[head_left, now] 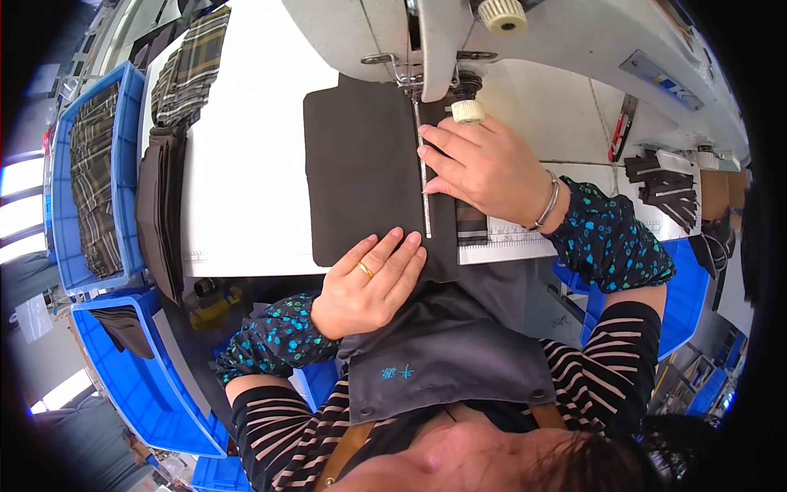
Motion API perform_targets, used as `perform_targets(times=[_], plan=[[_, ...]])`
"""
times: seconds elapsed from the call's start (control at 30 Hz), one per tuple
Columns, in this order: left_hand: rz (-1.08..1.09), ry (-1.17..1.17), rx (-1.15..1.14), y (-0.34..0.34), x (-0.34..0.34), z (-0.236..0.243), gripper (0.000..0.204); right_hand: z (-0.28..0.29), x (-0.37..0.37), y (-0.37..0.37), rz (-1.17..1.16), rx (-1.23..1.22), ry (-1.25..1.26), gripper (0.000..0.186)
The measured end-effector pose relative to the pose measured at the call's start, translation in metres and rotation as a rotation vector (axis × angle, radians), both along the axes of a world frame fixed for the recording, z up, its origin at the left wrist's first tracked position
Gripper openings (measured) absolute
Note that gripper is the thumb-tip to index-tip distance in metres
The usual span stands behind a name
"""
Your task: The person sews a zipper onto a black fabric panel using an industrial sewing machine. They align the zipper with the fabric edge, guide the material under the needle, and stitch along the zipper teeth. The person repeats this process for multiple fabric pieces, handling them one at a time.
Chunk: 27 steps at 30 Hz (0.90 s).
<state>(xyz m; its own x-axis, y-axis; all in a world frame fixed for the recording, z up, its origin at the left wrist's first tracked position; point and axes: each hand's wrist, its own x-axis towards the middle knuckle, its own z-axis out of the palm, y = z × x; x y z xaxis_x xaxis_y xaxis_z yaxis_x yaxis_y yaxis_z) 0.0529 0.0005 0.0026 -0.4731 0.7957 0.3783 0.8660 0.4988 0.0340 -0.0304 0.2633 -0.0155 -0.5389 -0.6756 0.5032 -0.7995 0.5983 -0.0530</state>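
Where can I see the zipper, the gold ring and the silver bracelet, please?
Zipper [426,210]: head view, on its pale teeth.
Gold ring [365,270]: head view, on the front of its band.
Silver bracelet [552,202]: head view, on its curved outer side.

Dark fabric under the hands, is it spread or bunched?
Spread: the dark fabric lies flat, left hand on it, right hand at the pale strip. Whether it's doubled, I can't tell.

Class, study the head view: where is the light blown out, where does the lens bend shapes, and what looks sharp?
In the head view, bright panes at far left are blown out, and the white tabletop looks nearly washed out; also there, the upper blue crate bows near the black rim, while the left hand, right hand and zipper look fairly sharp.
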Motion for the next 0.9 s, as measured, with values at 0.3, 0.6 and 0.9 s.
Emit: perform_targets(times=[0.3, 0.6, 0.9], plan=[[-0.025, -0.017, 0.044, 0.001, -0.003, 0.002, 0.029, 0.000, -0.001, 0.001, 0.008, -0.019, -0.017, 0.046], [0.054, -0.429, 0.269, 0.001, -0.013, 0.007, 0.027, 0.010, -0.001, 0.003, -0.031, -0.088, 0.013, 0.028], [0.381, -0.943, 0.592, -0.006, -0.013, 0.004, 0.011, 0.028, 0.077, -0.001, 0.135, 0.117, -0.031, 0.018]])
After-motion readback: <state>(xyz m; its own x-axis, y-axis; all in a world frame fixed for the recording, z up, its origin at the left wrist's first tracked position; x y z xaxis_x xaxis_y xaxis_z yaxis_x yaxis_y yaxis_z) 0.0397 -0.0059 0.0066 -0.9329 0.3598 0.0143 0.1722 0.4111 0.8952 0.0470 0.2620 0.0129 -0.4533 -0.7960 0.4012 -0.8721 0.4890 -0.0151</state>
